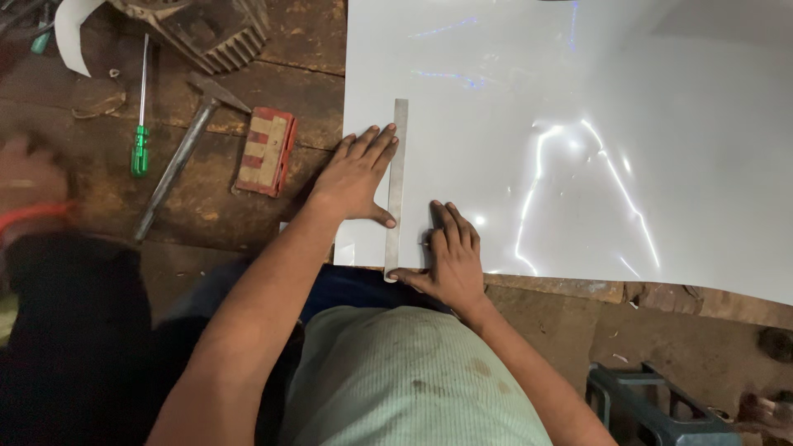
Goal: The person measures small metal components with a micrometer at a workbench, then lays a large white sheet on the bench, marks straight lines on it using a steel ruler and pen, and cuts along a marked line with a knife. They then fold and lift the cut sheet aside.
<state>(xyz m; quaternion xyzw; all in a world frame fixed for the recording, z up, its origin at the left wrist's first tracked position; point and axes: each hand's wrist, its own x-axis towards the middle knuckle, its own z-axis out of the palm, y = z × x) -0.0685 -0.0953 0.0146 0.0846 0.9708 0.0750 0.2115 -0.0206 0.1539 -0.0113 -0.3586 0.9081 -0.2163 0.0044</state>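
A large glossy white sheet [578, 99] lies on a worn wooden workbench [306, 74]. A long steel ruler [398, 157] rests on the sheet near its left edge, running away from me. My left hand [357, 175] presses flat on the sheet beside the ruler, fingers spread, thumb against the ruler's left side. My right hand [450, 252] sits on the sheet just right of the ruler's near end, fingers curled, thumb touching the ruler's tip. Whether it holds a small tool I cannot tell.
Left of the sheet lie a red and tan block [266, 151], a hammer [186, 149] and a green-handled screwdriver [141, 124]. A toothed metal part [211, 29] sits at the back. A dark plastic stool [652, 405] stands lower right. Another person's blurred arm [29, 186] is at the left.
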